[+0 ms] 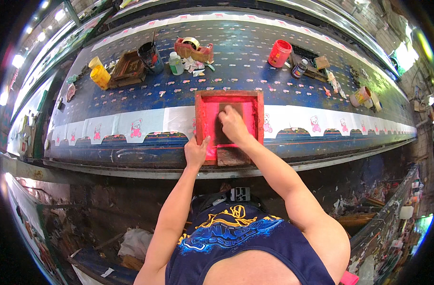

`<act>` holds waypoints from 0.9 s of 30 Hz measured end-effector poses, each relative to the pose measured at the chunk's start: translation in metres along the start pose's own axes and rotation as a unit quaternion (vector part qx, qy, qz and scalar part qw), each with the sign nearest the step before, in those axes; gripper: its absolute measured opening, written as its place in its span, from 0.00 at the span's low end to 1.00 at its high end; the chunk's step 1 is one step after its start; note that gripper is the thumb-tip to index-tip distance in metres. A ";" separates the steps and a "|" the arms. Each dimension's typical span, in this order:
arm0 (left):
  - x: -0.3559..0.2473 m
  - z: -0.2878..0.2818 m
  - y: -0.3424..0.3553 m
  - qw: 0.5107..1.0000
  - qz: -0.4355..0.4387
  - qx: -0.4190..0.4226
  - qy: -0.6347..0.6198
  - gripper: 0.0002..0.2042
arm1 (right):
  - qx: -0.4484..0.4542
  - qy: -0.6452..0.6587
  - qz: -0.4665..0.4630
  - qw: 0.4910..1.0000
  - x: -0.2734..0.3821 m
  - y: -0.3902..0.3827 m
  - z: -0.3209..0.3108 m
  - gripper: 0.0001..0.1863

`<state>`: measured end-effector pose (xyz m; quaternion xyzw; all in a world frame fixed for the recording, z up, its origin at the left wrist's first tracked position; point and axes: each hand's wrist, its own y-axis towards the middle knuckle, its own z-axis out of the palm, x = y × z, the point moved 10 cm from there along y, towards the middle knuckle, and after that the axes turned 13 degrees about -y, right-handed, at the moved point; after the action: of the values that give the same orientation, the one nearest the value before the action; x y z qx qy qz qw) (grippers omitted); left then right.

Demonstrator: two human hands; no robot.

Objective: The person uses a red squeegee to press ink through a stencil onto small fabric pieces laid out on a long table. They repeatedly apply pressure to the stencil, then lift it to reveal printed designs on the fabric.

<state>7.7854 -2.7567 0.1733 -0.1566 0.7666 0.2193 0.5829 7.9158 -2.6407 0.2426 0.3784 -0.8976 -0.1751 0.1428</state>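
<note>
A wooden screen-printing frame (260,110), stained pink and red, lies across a strip of white printed fabric (300,115) on the long dark table. Around its lower left side is my left hand (196,152), fingers closed on the wood. My right hand (233,124) is inside the frame, curled into a fist over the dark mesh panel (222,137). Whatever that fist holds, if anything, is hidden. Bright pink ink borders the panel. A worn brown block (232,156) sits at the frame's near end. Pink bears (136,128) show on the fabric to both sides.
Beyond the frame stand a clear bottle (176,63), a tape dispenser (194,51), a dark pot (151,59), a wooden tray (127,70) and yellow cups (99,76). Farther right are a red tub (279,53) and a dark jar (299,69). A metal rail (131,174) edges the table.
</note>
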 end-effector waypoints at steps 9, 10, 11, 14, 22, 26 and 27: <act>0.002 0.002 0.002 1.000 0.001 -0.001 0.007 0.21 | -0.022 0.009 0.017 1.000 -0.039 -0.027 -0.025 0.06; 0.001 0.000 0.001 1.000 0.009 -0.007 0.004 0.21 | -0.055 0.046 0.027 0.997 -0.041 -0.022 -0.037 0.05; 0.000 -0.001 0.001 1.000 0.017 -0.014 0.001 0.21 | -0.078 0.077 0.046 0.993 -0.044 -0.022 -0.049 0.05; 0.002 0.000 0.002 1.000 0.002 -0.004 0.010 0.21 | -0.138 0.157 0.096 0.973 -0.052 -0.030 -0.082 0.06; 0.000 0.000 -0.001 1.000 -0.013 -0.007 0.001 0.20 | -0.135 0.334 0.322 0.875 -0.112 -0.124 -0.095 0.06; 0.004 -0.002 0.000 1.000 -0.004 -0.012 0.006 0.20 | -0.056 0.421 0.374 0.825 -0.107 -0.153 -0.082 0.05; 0.004 -0.001 0.000 1.000 -0.001 -0.012 0.003 0.20 | -0.036 0.438 0.378 0.815 -0.105 -0.154 -0.081 0.05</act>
<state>7.7832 -2.7571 0.1695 -0.1650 0.7653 0.2274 0.5791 8.1154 -2.6813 0.2376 0.0411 -0.8059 0.0443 0.5889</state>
